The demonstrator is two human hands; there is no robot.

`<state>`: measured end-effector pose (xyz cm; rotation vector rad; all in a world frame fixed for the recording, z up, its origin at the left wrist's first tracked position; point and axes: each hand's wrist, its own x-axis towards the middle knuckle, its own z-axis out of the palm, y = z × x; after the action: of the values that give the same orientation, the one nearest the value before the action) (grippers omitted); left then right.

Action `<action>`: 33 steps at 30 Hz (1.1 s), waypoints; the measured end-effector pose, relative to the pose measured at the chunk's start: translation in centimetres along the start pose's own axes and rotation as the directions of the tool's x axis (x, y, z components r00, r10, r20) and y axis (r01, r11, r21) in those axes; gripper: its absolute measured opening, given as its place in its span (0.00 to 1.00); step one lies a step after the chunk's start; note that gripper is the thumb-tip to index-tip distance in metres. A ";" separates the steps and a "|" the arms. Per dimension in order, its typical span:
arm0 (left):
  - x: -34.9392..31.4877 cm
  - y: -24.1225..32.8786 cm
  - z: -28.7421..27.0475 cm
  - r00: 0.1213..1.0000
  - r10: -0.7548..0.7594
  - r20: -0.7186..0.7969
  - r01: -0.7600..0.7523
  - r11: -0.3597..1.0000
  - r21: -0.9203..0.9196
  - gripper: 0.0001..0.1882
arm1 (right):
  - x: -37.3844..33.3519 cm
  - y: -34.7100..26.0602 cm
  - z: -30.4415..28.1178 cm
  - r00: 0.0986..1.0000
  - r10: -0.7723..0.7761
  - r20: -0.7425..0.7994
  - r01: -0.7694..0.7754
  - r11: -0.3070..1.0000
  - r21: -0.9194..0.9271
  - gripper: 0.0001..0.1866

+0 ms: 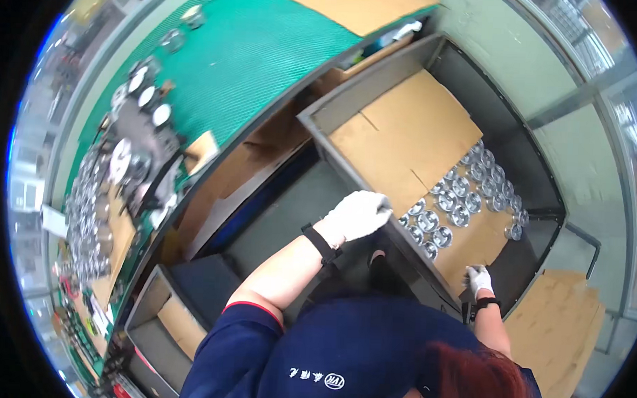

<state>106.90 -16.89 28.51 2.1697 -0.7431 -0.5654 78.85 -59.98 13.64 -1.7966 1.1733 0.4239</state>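
My left hand [361, 214], in a white glove, is curled closed at the near-left rim of a deep grey metal bin [347, 168]. Whatever its fingers hold, if anything, is hidden. Inside the bin's near right end, my right hand [479, 280], gloved as well, has its fingers bent together low over a cardboard sheet [471, 250]; I cannot make out anything in them. Several shiny round metal parts [459, 216] stand in rows on that sheet, between my hands and toward the far side. A second cardboard sheet [405, 132] covers the bin's far left part.
A green-matted workbench [232, 52] runs along the left, crowded with metal parts [90, 219] and a blurred fixture [142, 133]. Another grey bin [154, 291] sits at lower left. Cardboard [556, 326] leans at right, below a metal handle [589, 243]. Pale panels wall the far side.
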 end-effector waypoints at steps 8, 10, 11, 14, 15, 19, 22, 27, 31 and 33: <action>-24.7 14.5 -19.7 0.711 0.568 -0.414 -0.536 0.819 0.203 0.09 | -9.8 -13.1 11.2 0.911 -0.312 0.268 0.319 0.947 0.018 0.10; -31.0 17.3 -21.8 0.624 0.616 -0.481 -0.530 0.786 0.320 0.08 | -10.8 -17.8 15.9 0.828 -0.393 0.400 0.434 0.901 -0.012 0.10; -33.1 16.9 -22.9 0.578 0.646 -0.498 -0.552 0.759 0.344 0.07 | -11.8 -19.5 17.5 0.811 -0.422 0.404 0.467 0.884 -0.013 0.10; -38.0 21.1 -23.5 0.553 0.602 -0.576 -0.383 0.798 0.466 0.06 | -13.2 -27.3 25.8 0.604 -0.489 0.630 0.627 0.779 0.003 0.08; -39.1 21.5 -23.8 0.533 0.588 -0.608 -0.343 0.808 0.480 0.06 | -13.8 -29.6 27.7 0.559 -0.483 0.673 0.645 0.764 0.012 0.08; -40.6 20.8 -25.9 0.509 0.499 -0.701 -0.204 0.862 0.465 0.04 | -15.4 -36.6 35.9 0.383 -0.489 0.784 0.728 0.682 0.069 0.06; -42.0 21.0 -27.5 0.505 0.344 -0.792 -0.022 0.922 0.386 0.04 | -17.4 -41.7 42.6 0.266 -0.444 0.856 0.762 0.640 0.096 0.08; -44.0 9.1 -28.5 0.593 0.025 -0.805 0.190 0.967 0.170 0.11 | -23.5 -49.3 47.9 0.078 -0.495 0.865 0.843 0.496 0.208 0.08; -45.8 -4.0 -27.7 0.377 -0.422 -0.824 0.676 0.734 -0.067 0.13 | -27.4 -53.2 50.0 0.076 -0.521 0.850 0.762 0.580 0.288 0.07; -46.1 -10.2 -27.2 0.394 -0.330 -0.858 0.637 0.771 -0.004 0.19 | -29.3 -54.1 50.8 0.081 -0.540 0.838 0.752 0.584 0.304 0.07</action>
<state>92.70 33.22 44.46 2.5910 0.4176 0.4079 120.25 4.89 34.87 -1.6413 -0.5382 0.8054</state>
